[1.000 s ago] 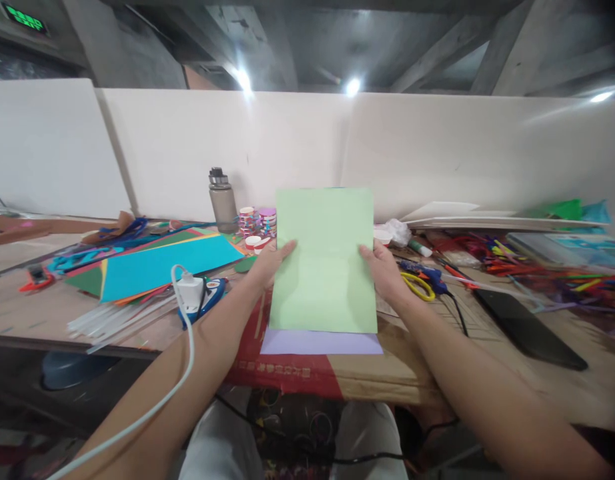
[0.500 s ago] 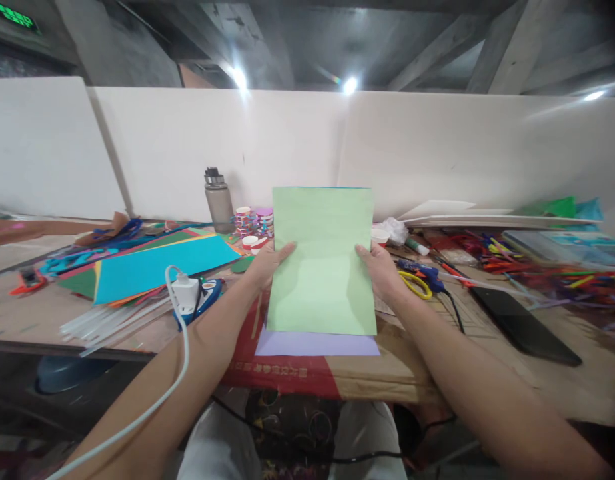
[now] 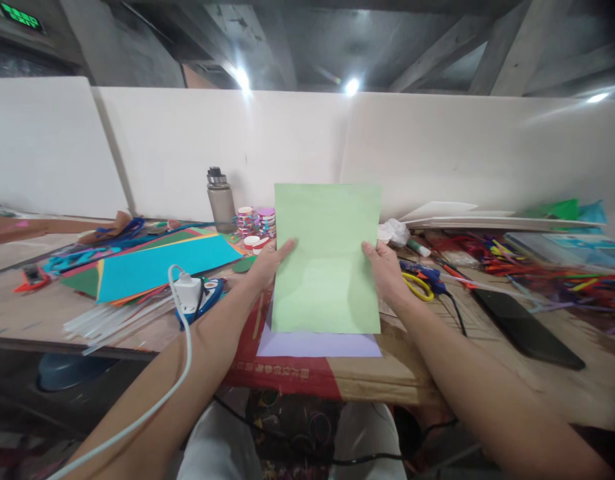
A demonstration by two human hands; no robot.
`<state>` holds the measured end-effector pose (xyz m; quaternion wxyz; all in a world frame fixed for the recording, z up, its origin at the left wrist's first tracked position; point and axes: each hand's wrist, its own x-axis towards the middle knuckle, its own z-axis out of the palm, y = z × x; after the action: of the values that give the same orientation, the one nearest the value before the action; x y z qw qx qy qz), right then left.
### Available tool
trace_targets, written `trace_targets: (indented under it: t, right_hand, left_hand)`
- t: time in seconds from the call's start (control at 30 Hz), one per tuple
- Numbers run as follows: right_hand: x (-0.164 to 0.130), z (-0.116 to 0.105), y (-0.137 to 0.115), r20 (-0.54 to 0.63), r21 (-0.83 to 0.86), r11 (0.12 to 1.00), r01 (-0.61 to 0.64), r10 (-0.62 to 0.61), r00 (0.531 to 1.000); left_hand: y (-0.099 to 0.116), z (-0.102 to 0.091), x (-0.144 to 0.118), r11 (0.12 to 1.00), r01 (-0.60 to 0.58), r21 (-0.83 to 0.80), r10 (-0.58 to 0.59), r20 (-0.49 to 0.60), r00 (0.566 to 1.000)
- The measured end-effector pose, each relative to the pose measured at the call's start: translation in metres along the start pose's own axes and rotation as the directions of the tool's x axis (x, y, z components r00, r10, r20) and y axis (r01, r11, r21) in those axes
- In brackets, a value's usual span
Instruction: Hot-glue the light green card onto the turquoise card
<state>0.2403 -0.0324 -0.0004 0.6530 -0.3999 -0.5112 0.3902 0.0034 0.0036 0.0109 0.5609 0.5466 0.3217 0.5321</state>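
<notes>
I hold a light green paper sheet (image 3: pixel 327 257) upright above the table, my left hand (image 3: pixel 267 263) pinching its left edge and my right hand (image 3: pixel 385 270) its right edge. Below it lies a lilac paper sheet (image 3: pixel 317 345) on brown cardboard (image 3: pixel 387 373).

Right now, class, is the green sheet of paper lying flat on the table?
No, both hands, left hand and right hand, hold the green sheet upright above the purple sheet.

A pale green sheet (image 3: pixel 327 257) above a lilac sheet (image 3: pixel 318 345), turquoise card (image 3: pixel 162 267), yellow-handled scissors (image 3: pixel 418 285), and red-printed brown cardboard (image 3: pixel 287 373).
</notes>
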Motion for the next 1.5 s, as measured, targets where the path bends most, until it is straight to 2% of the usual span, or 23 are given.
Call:
trace_targets:
  t: [0.1,0.2,0.47,0.73,0.83,0.97,1.1,1.23,1.37,1.5]
  right_hand:
    - [0.001,0.000,0.001,0.013,0.026,1.000,0.012,-0.012,1.000]
    - [0.001,0.000,0.000,0.012,0.015,1.000,0.020,-0.020,1.000]
    - [0.001,-0.002,-0.007,0.042,0.071,0.997,0.031,-0.034,0.999]
    - [0.004,-0.008,-0.022,-0.058,0.022,0.999,0.031,-0.030,0.998]
    - [0.003,-0.008,-0.025,-0.074,0.034,0.999,0.011,-0.008,0.997]
    - [0.002,-0.007,-0.022,-0.067,0.060,0.998,-0.013,0.017,0.998]
    - [0.002,-0.004,-0.016,-0.052,0.073,0.997,-0.025,0.029,0.998]
    - [0.003,-0.004,-0.016,-0.015,0.124,0.992,-0.018,0.020,1.000]
    - [0.007,-0.008,-0.025,-0.030,0.180,0.982,0.056,-0.051,0.998]
    - [0.012,-0.014,-0.038,-0.062,0.165,0.975,0.152,-0.144,0.988]
  left_hand:
    - [0.004,-0.001,0.001,0.998,-0.011,-0.055,0.011,0.002,1.000]
    - [0.010,0.000,0.002,0.989,-0.081,-0.125,0.083,0.007,0.997]
    - [0.012,0.002,0.003,0.979,-0.184,-0.092,0.181,-0.039,0.983]
    - [0.015,0.014,0.000,0.985,-0.092,-0.146,0.088,-0.038,0.995]
    - [0.016,0.016,0.001,0.980,-0.038,-0.194,0.032,-0.032,0.999]
    - [0.017,0.014,0.002,0.976,-0.029,-0.217,0.021,-0.041,0.999]
    - [0.019,0.014,-0.003,0.986,-0.012,-0.168,0.006,-0.040,0.999]
    - [0.019,0.014,-0.007,0.991,-0.104,-0.090,0.100,-0.046,0.994]
    - [0.019,0.013,-0.007,0.986,-0.160,-0.041,0.159,-0.022,0.987]
    - [0.021,0.015,-0.007,0.987,-0.156,-0.033,0.156,-0.014,0.988]
